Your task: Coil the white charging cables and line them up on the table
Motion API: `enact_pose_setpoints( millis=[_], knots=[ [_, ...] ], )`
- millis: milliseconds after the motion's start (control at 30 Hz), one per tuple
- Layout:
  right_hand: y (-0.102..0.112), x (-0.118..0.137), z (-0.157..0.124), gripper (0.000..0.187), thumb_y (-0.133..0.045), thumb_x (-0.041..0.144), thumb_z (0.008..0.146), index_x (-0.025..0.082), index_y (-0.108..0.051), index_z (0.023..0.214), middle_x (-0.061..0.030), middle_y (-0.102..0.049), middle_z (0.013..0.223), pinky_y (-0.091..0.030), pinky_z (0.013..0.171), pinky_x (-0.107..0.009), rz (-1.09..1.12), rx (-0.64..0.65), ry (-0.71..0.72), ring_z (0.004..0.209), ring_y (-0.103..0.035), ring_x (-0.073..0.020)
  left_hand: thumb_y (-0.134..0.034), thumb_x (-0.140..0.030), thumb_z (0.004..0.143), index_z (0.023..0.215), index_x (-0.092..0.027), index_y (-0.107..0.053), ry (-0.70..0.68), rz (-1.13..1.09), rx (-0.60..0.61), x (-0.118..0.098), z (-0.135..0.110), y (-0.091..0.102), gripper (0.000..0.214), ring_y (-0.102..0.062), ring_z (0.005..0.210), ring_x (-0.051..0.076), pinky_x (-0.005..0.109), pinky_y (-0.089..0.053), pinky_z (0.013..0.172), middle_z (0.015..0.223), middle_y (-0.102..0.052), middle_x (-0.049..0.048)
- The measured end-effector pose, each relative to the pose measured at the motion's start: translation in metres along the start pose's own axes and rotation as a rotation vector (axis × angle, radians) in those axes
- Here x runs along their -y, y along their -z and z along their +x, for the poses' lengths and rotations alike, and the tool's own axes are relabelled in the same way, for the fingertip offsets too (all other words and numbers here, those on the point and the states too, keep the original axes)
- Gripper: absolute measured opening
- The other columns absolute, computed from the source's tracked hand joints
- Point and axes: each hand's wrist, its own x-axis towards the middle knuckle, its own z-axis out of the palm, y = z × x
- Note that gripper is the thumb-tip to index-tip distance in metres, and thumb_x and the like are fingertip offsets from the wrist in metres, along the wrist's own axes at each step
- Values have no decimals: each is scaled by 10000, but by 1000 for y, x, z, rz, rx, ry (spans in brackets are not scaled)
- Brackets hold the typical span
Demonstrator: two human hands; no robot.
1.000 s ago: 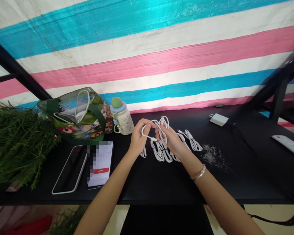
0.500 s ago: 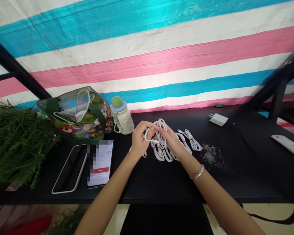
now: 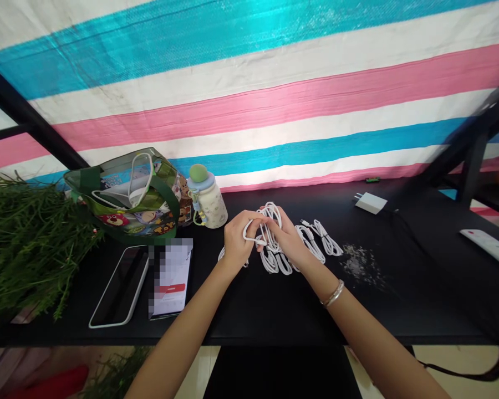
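Between my two hands, above the black table, is a coiled white charging cable [image 3: 270, 211]. My left hand [image 3: 238, 237] pinches it near a loose end that loops round toward a plug. Around the coil's right side wrap the fingers of my right hand [image 3: 289, 238]; a bracelet circles that wrist. Behind and below the hands lie several bundled white cables [image 3: 269, 262] on the table. Two more bundles, one of them a tied cable [image 3: 327, 238], lie just right of my right hand. Part of another white cable [image 3: 221, 254] shows beside my left hand.
At the left are leafy greens [image 3: 25, 244], a clear printed bag [image 3: 137, 205] and a bottle [image 3: 210, 202]. Two phones [image 3: 120, 288] lie in front. To the right sit a white charger [image 3: 371, 203], pale crumbs [image 3: 361, 266] and a power strip [image 3: 490, 248].
Both hands have shifted slightly, with the right hand a little further left and lower. The coil stays between them, and the loose end now lies nearer the left fingers.
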Motion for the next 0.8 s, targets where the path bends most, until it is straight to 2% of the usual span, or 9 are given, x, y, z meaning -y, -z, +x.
enact_pose_setpoints(
  millis=[133, 233, 333, 467, 600, 800],
  knots=[
    [0, -1, 0, 345, -647, 409, 740, 263, -461, 991, 93, -473, 601, -406, 393, -267, -3, -18, 18, 400, -511, -110, -430, -322, 919, 759, -214, -631, 2, 14, -6, 2, -1, 0, 278, -640, 708, 154, 267, -494, 687, 766, -690, 22],
    [0, 2, -2, 408, -623, 390, 754, 267, -458, 1106, 96, -466, 564, -417, 410, -279, -1, -10, 2, 396, -511, -126, -424, -298, 918, 760, -214, -624, -10, 9, -18, 2, 0, 0, 269, -634, 696, 147, 257, -486, 672, 758, -685, 18],
    [0, 4, -3, 463, -610, 370, 748, 274, -449, 1172, 85, -523, 592, -437, 443, -291, 44, 9, -34, 397, -520, -126, -424, -283, 914, 751, -215, -615, 10, 6, -27, 2, 1, 0, 260, -624, 706, 152, 263, -479, 674, 765, -681, 23],
    [1, 6, 0, 387, -612, 343, 695, 263, -498, 1057, 56, -590, 700, -422, 451, -265, 171, 4, -100, 480, -548, -120, -434, -337, 910, 734, -219, -604, 99, 0, -38, 4, 4, 0, 272, -608, 737, 172, 293, -468, 716, 748, -663, 28],
    [3, 6, 3, 374, -642, 317, 640, 245, -508, 982, 75, -557, 627, -384, 452, -233, 264, -23, -144, 484, -531, -104, -420, -371, 914, 750, -209, -588, 157, -35, -25, 9, 6, -1, 286, -613, 770, 175, 295, -466, 733, 774, -661, 35],
    [4, 6, 2, 358, -645, 352, 648, 244, -469, 941, 77, -590, 627, -401, 446, -240, 229, -6, -162, 442, -562, -114, -422, -323, 910, 764, -209, -584, 174, -53, -24, 12, 5, -1, 246, -631, 792, 170, 274, -469, 708, 789, -670, 32]
  ],
)
